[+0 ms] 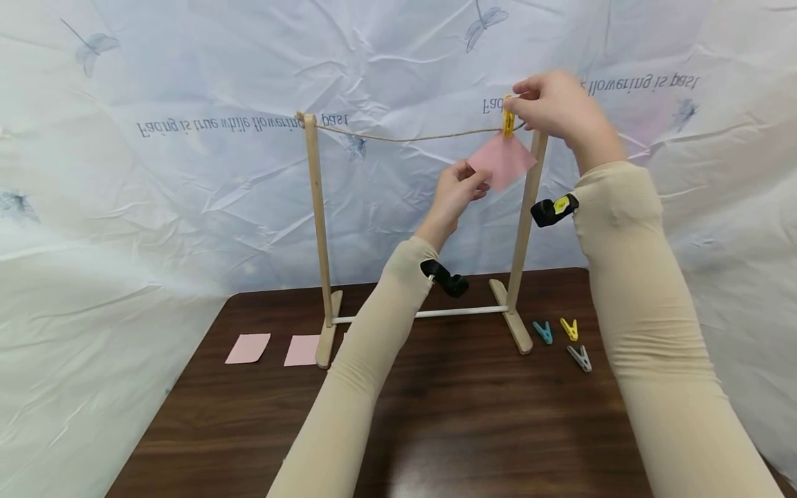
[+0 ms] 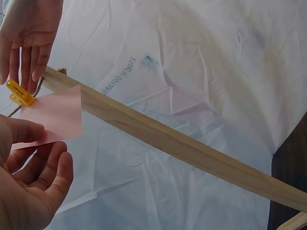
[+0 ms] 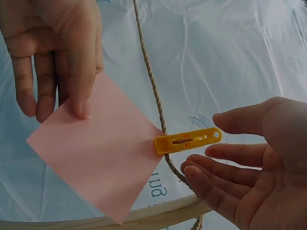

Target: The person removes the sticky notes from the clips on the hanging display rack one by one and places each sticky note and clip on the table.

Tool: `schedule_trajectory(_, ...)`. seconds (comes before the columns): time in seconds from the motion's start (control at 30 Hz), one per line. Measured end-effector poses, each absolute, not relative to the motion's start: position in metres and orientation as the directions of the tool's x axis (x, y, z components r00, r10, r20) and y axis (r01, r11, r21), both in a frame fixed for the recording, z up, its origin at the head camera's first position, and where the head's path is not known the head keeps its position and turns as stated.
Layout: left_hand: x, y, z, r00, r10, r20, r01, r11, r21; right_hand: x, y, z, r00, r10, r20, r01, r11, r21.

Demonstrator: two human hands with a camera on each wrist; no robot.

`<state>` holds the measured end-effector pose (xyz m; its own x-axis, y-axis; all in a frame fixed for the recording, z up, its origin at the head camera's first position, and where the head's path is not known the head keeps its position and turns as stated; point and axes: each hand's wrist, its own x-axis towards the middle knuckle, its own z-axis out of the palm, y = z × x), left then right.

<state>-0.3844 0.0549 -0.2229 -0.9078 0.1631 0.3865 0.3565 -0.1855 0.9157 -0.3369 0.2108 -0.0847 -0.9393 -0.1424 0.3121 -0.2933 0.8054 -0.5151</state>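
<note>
A pink square of paper (image 1: 503,162) hangs by one corner from a twine line (image 1: 411,139), with a yellow clothespin (image 3: 188,140) clamped over both. My left hand (image 1: 457,191) pinches the paper's left side between thumb and fingers, as the right wrist view shows. Around the clothespin's free end is my right hand (image 3: 254,163), its thumb on one side and fingers on the other. Small gaps show there between the fingertips and the clothespin. In the left wrist view the right hand's fingers (image 2: 29,64) reach down behind the clothespin.
The twine is strung between two wooden posts (image 1: 319,221) on feet, joined by a white rod (image 1: 461,312). On the dark table (image 1: 473,415) lie pink papers (image 1: 248,348) at left. Blue (image 1: 544,333), yellow (image 1: 569,329) and grey clothespins (image 1: 580,358) lie at right. A pale printed sheet (image 1: 249,180) hangs behind.
</note>
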Motion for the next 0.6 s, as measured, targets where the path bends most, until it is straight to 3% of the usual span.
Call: schedule_trajectory(0.6, -0.385, 0.054, -0.224, -0.894, 0.186, 0.407, 0.389, -0.128, 0.912, -0.351, 0.215, -0.096, -0.946, -0.16, 0.281, -0.31, 0.694, -0.65)
